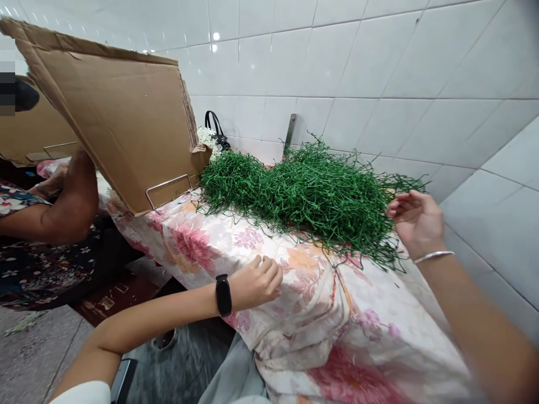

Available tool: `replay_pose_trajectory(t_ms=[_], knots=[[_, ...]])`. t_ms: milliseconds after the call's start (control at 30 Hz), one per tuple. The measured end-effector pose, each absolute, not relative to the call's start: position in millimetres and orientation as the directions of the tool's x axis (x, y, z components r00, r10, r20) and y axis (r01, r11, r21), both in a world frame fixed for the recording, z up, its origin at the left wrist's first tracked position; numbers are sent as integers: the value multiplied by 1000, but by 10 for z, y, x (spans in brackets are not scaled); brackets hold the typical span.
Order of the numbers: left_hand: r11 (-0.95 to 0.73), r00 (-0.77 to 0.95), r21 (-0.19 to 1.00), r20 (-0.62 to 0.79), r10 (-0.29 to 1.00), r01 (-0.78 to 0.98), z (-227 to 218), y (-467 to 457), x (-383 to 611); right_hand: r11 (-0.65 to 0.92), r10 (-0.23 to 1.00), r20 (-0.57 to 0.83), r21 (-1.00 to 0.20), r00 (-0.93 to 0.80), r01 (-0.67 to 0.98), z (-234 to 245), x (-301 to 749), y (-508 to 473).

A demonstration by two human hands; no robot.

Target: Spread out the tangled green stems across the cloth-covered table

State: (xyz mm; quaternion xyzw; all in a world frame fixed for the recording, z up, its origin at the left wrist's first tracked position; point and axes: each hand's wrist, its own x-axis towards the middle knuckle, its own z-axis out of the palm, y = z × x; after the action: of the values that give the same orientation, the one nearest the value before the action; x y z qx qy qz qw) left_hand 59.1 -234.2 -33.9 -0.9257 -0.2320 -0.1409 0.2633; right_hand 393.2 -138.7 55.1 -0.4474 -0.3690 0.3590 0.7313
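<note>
A big heap of thin green stems (307, 196) lies on a table covered with a floral cloth (337, 314). My left hand (257, 281), with a black band on the wrist, rests on the cloth in front of the heap, fingers curled in a loose fist; what it pinches, if anything, is too small to see. My right hand (415, 221), wearing a silver bangle, hovers at the heap's right edge with fingers bent together, touching the outer stems.
A large cardboard sheet (122, 118) leans at the table's left end over a metal wire frame (168, 188). Another person's arm (63, 207) in a floral garment is at the left. A black bag (217, 132) stands by the white tiled wall (379, 67).
</note>
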Motion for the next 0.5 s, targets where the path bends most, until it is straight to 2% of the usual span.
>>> replay_pose_trajectory(t_ms=[167,233,300,400,500], knots=[[-857,906,-357,340,251,371,-237,-2094,641,276,819,232,-961,525,-7,542,4104,-1339],[-894,920,-327,343,190,306,-157,-1893,686,229,806,246,-968,539,99,529,4182,-1321],[-897,922,-328,341,182,298,-9,-1646,736,183,788,280,-957,549,226,515,4253,-1316],[-807,866,-368,382,322,462,325,-1235,778,140,745,388,-886,543,442,498,4329,-1338],[-695,750,-333,474,462,638,622,-831,712,124,747,472,-791,468,599,476,4367,-1376]])
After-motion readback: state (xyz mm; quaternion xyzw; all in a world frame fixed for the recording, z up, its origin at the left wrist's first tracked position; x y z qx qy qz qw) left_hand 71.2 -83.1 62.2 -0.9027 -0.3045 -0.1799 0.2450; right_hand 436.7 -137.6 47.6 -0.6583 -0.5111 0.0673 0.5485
